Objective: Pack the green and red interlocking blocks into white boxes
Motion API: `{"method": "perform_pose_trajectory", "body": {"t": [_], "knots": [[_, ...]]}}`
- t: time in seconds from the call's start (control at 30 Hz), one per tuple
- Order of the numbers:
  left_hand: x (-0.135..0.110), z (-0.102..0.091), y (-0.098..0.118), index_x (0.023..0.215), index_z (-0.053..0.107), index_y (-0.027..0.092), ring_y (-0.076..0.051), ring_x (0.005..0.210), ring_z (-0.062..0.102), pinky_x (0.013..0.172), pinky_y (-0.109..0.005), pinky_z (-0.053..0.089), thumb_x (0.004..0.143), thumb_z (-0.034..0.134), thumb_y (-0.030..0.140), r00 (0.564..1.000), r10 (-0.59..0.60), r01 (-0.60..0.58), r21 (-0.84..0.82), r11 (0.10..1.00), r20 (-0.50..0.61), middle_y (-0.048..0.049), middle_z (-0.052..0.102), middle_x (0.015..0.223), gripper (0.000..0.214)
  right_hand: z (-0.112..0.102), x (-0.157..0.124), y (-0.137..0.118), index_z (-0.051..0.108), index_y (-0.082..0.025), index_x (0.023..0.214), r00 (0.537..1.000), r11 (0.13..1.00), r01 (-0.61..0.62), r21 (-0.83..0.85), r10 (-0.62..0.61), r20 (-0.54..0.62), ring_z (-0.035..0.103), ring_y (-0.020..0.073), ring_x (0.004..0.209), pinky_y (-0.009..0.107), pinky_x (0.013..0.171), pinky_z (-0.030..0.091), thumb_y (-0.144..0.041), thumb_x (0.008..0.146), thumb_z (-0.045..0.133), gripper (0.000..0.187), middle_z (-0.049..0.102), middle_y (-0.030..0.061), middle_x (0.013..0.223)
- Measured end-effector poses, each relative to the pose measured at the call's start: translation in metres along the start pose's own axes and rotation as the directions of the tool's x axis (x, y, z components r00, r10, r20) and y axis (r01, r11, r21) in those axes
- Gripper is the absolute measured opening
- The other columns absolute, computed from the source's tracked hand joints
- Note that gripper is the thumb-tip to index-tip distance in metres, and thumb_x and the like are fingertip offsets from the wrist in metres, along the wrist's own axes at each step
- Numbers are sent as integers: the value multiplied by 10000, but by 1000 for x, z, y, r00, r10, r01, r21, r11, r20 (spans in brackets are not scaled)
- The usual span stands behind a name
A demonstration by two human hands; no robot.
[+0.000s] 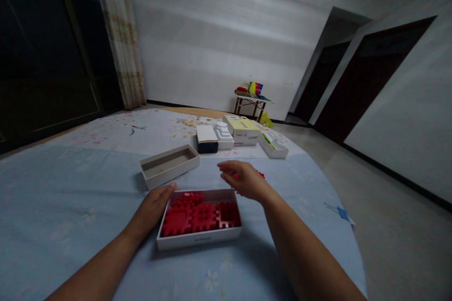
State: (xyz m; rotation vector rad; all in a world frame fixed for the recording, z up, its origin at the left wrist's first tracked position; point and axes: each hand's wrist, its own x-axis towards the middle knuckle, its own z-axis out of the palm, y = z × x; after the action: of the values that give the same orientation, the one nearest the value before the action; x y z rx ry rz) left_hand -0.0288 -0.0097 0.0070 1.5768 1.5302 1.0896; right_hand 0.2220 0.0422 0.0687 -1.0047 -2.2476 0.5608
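A white box lies on the blue sheet in front of me, filled with red toothed puzzle pieces. My left hand rests against the box's left wall, fingers curled along its far corner. Just beyond the box's right corner, my right hand hovers with its fingers curled around a small red piece that shows between them. A few more red pieces peek out from behind that hand on the sheet.
An empty grey-lined box lid lies beyond the left hand. Further back stand several small boxes and an open white tray. The bed's edge drops to the floor on the right. A small table stands by the far wall.
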Motion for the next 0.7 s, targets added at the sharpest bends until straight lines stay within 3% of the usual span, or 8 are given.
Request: {"method": "perform_pose_trajectory", "body": {"t": [0.13,0.33,0.6,0.7], "knots": [[2,1,1,743,648,163,-228,753,634,713,-303,477,763,415,557,998,-40,42,-38,998,49,-19,705,732,458,-21,-6,51,606,-179,1051,964,976,-206,-76,188,-190,618,158,850,301,796,469,-241,784,505,292,670,63,956],[6,-2,1,905,685,198,-254,906,631,770,-321,498,671,554,563,999,-21,21,0,1000,42,-50,715,928,453,-35,-19,98,595,-159,1093,916,876,-389,-285,333,-226,537,200,1046,335,924,377,-266,784,513,337,620,93,1092],[12,-4,-14,919,691,196,-269,910,633,752,-337,517,666,576,544,993,-43,47,-35,998,109,-67,721,916,445,-4,-14,108,473,-224,1250,934,839,-352,-415,344,-95,356,260,1219,395,976,278,-444,742,567,561,436,107,1326],[13,-4,-15,900,692,194,-271,911,633,761,-341,513,668,563,560,992,-45,47,-21,999,114,-69,721,919,453,2,-12,107,482,-252,1238,944,850,-306,-428,328,-24,385,245,1194,383,966,278,-423,746,563,527,466,78,1306]]}}
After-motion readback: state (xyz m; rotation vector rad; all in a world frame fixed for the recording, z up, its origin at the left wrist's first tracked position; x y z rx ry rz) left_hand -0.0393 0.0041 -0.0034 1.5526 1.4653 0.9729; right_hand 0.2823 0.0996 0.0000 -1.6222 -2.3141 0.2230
